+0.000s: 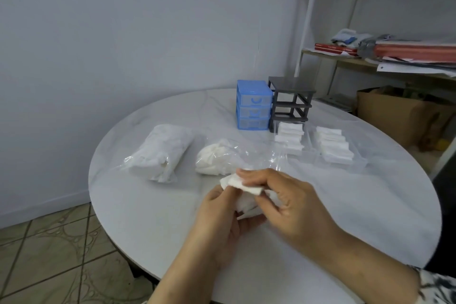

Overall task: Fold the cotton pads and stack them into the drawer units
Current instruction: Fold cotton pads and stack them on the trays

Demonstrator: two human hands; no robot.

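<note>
Cotton pad (243,184) pinched between my left hand (223,215) and right hand (287,202), both curled on it, above the tabletop (148,217), well in front of the blue drawer unit (253,105).

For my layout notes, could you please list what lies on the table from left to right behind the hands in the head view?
Full bag of pads → opened bag of pads → blue drawer unit → grey frame → right-hand clear drawer of folded pads.
</note>
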